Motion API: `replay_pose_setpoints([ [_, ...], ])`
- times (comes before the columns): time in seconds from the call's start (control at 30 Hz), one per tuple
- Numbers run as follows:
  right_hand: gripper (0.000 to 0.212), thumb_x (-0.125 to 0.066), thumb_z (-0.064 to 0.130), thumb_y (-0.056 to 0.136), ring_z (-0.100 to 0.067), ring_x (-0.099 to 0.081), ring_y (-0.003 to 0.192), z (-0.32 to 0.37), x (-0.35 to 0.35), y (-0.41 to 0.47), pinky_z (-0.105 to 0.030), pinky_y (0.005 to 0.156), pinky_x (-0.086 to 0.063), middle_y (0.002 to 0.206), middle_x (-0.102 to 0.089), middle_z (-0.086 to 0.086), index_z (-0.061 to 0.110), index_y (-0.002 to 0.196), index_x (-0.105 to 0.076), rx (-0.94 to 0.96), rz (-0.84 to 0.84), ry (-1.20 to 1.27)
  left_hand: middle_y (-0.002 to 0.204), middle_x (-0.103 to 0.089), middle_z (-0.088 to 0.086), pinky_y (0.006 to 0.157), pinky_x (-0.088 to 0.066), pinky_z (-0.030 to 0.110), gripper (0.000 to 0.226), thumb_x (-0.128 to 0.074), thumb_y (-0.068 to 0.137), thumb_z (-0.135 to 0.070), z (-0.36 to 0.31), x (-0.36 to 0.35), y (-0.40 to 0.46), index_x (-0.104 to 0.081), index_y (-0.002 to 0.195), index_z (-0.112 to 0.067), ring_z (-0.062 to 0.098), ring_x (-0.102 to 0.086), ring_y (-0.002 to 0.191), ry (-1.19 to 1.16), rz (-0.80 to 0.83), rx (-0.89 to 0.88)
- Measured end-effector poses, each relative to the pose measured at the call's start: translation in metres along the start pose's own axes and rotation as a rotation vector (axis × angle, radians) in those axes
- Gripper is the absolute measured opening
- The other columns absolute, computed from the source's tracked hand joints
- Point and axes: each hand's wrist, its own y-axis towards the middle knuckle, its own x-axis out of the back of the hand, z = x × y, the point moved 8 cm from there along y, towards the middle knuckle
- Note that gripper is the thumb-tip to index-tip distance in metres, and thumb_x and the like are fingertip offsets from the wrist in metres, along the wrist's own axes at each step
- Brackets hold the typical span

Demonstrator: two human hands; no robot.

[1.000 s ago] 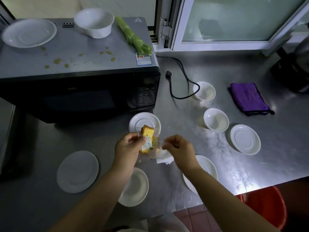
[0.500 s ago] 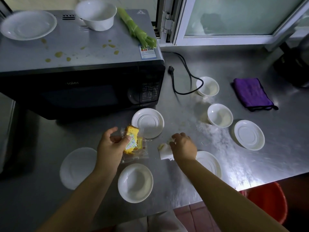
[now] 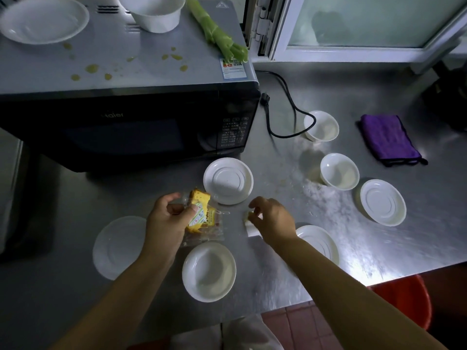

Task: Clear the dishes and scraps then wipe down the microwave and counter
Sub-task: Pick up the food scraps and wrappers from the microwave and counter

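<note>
My left hand grips a yellow cake slice in a clear wrapper just above the steel counter, in front of the black microwave. To its right, my right hand pinches a small pale scrap lying on a white paper piece on the counter. Several white saucers and bowls lie around both hands, among them a saucer just beyond them and a bowl just below. Yellow stains dot the microwave top.
On the microwave stand a white plate, a white bowl and green celery stalks. A black power cord and a purple cloth lie on the counter's far side. A red bin stands below the counter edge at the right.
My hands have parted: the left carried the wrapped cake leftward and down, and the right dropped to the counter onto the scrap and paper.
</note>
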Motion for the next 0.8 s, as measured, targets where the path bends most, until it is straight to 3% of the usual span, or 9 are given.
replay_pose_setpoints([
  [0.1,0.030,-0.060,0.023,0.089,-0.020,-0.059,0.096,0.012,-0.009,-0.001,-0.029,0.085,-0.046,0.105,-0.068,-0.002,0.022,0.119,-0.062,0.125,0.023,-0.104,0.082,-0.063,-0.004,0.059,-0.048,0.018,0.035,-0.073,0.077,-0.012,-0.002,-0.001,0.000,-0.056,0.108,-0.021,0.004,-0.063,0.069,-0.005,0.003,-0.002],
  [0.23,0.023,-0.057,0.022,0.091,-0.021,-0.058,0.093,0.014,-0.017,0.001,-0.032,0.090,-0.046,0.101,-0.069,-0.004,0.018,0.111,-0.067,0.208,0.024,-0.183,0.084,-0.064,-0.004,0.057,-0.048,0.015,0.034,-0.073,0.078,-0.015,-0.001,0.002,-0.001,-0.057,0.106,-0.026,0.001,-0.064,0.069,0.020,0.011,-0.001],
  [0.5,0.009,-0.071,0.015,0.080,-0.025,-0.059,0.077,0.000,0.020,-0.007,-0.027,0.060,-0.041,0.081,-0.068,-0.007,0.011,0.088,-0.073,0.073,-0.185,0.007,0.091,-0.066,-0.003,0.063,-0.050,0.023,0.033,-0.073,0.077,-0.016,0.003,0.001,-0.002,-0.056,0.102,-0.030,0.011,-0.066,0.081,-0.006,0.035,0.034],
  [0.63,0.011,-0.076,0.009,0.073,-0.028,-0.060,0.072,-0.010,0.032,-0.020,-0.026,0.060,-0.039,0.078,-0.068,-0.009,0.008,0.083,-0.072,0.096,-0.218,-0.096,0.091,-0.065,0.001,0.069,-0.052,0.031,0.033,-0.072,0.078,-0.013,-0.001,-0.010,-0.003,-0.056,0.103,-0.027,0.016,-0.065,0.082,-0.028,0.067,0.043],
  [0.8,0.015,-0.073,0.014,0.077,-0.031,-0.060,0.081,-0.014,0.013,-0.027,-0.032,0.069,-0.045,0.090,-0.067,-0.012,0.006,0.090,-0.072,0.093,-0.101,-0.197,0.089,-0.063,0.005,0.069,-0.052,0.035,0.037,-0.071,0.079,-0.011,-0.004,-0.023,-0.006,-0.055,0.111,-0.018,0.017,-0.064,0.077,-0.005,0.102,0.030],
])
